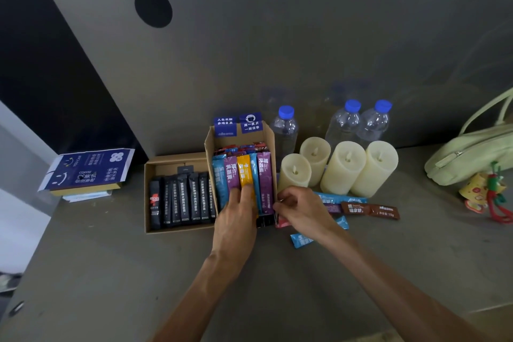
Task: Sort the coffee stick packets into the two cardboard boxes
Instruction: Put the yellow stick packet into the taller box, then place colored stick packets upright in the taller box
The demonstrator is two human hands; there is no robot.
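Two open cardboard boxes stand side by side. The left box [177, 159] holds a row of black stick packets [181, 201]. The right box [267, 134] holds coloured packets [241, 172]: blue, purple, yellow. My left hand [236, 216] rests on the lower ends of the coloured packets, fingers pressing them. My right hand [298, 209] is at the right box's front right corner, fingertips pinched on a dark packet [266, 221] there. Loose packets lie right of it: a brown one [370, 210], blue ones [342, 199] and a pink one [281, 223].
Several cream pillar candles [342, 166] and three clear water bottles [344, 122] stand right of the boxes. A green handbag [469, 155] with a charm lies at far right. A blue printed box lid [88, 169] sits on the left. A grey panel rises behind.
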